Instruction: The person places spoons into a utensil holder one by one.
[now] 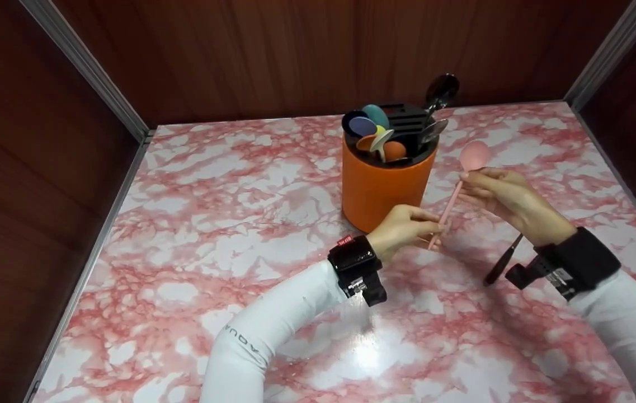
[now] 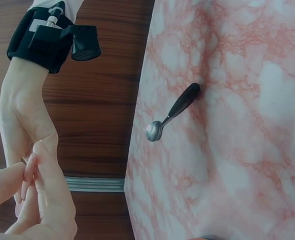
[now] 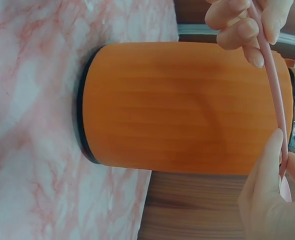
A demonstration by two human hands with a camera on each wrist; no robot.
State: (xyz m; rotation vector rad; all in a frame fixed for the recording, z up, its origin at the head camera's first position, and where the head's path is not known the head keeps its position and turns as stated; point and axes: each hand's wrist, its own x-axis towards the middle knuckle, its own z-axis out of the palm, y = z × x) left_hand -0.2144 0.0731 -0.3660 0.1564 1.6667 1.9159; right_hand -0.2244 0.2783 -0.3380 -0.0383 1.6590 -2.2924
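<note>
A pink spoon [image 1: 475, 155] is held up at a slant, bowl end upward, in front of and to the right of an orange utensil holder [image 1: 385, 193]. My left hand [image 1: 404, 228] pinches the lower end of its handle. With thumb and fingers, my right hand [image 1: 510, 198] pinches the handle just below the bowl. In the right wrist view the pink handle [image 3: 272, 75] runs between both hands, across the holder's top end. Several spoons, among them a blue one [image 1: 362, 126] and a white one [image 1: 381, 140], stand in the holder.
Below my right hand, a utensil with a black handle [image 2: 184, 100] and a small round metal head lies on the pink-and-white marbled table [image 1: 211, 235]. A dark ladle-like utensil [image 1: 443, 88] rises from the holder's back right. Brown wood-look panels [image 1: 273, 56] enclose the table's back and sides.
</note>
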